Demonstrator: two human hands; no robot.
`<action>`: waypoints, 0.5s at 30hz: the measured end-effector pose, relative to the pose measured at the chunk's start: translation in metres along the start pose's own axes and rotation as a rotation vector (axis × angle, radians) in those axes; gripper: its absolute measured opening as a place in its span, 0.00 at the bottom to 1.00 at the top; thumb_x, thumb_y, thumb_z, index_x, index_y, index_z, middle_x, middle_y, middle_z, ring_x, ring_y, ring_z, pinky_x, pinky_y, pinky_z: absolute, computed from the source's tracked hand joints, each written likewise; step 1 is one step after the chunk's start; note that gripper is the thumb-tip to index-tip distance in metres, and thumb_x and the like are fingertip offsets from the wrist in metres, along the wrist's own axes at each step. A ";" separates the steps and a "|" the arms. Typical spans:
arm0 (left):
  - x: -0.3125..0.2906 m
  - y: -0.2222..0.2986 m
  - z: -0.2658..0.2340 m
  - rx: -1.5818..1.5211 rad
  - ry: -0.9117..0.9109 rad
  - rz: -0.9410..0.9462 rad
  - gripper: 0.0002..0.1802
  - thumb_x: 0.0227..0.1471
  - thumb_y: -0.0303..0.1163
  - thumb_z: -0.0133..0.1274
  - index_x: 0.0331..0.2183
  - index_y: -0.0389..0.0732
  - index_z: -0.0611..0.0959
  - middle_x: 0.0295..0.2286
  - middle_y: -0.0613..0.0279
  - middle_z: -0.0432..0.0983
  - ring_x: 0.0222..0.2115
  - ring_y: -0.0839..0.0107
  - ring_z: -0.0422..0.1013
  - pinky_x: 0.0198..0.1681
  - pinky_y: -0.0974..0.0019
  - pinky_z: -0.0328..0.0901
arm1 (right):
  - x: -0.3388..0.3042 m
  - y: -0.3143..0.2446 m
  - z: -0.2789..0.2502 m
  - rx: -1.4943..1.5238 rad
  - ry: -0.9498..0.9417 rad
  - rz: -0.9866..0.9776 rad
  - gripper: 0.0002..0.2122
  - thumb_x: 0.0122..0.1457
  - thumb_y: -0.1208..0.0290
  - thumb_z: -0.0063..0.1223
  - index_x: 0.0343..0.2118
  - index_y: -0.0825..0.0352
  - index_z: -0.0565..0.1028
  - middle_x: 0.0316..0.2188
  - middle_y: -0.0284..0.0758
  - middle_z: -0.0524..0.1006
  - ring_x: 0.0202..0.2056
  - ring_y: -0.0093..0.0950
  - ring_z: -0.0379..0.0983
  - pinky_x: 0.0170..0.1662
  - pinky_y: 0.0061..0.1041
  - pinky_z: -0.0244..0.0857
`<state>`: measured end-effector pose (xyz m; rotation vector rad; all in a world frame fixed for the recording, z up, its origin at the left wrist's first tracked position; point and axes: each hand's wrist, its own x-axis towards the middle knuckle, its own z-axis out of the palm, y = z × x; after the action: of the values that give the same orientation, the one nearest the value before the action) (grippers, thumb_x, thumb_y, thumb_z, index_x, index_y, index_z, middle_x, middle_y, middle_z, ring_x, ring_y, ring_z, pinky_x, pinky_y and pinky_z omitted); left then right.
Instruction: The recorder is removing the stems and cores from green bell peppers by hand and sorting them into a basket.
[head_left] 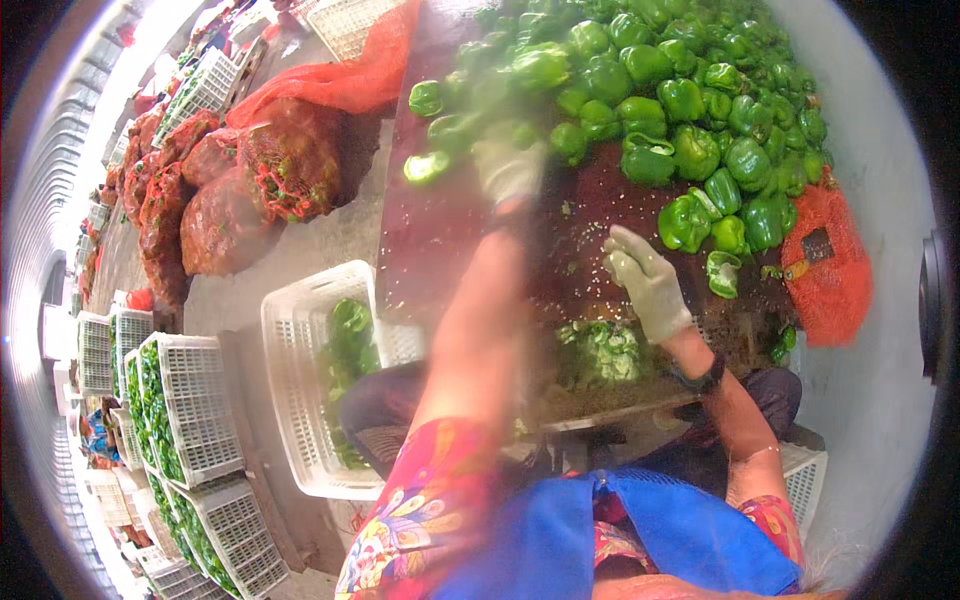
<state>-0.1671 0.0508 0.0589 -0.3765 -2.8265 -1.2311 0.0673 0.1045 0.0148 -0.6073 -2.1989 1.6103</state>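
Around the left fingers (grip too blurred to tell) lie green peppers; right fingers, loosely outstretched, sit nearby.

Clear bright green on the peppers, pale-speckled dark red on the table, off-white on the gloves, orange-red on the netting at right, blue on the apron, many-coloured petal pattern over red on the left sleeve.

Grey floor, ribbed wall or roof along the left, white glare beside it
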 end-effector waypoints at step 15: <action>-0.096 -0.056 -0.022 -0.477 -0.584 0.104 0.38 0.39 0.38 0.60 0.53 0.37 0.70 0.48 0.47 0.71 0.49 0.56 0.69 0.53 0.60 0.63 | 0.047 0.009 0.032 -0.541 0.103 -0.232 0.27 0.62 0.60 0.47 0.62 0.65 0.59 0.55 0.49 0.68 0.54 0.44 0.67 0.54 0.32 0.63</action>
<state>-0.0890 -0.0217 0.0209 -1.0387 -2.8327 -2.0516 0.0125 0.1058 -0.0025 -0.5313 -2.5206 0.8472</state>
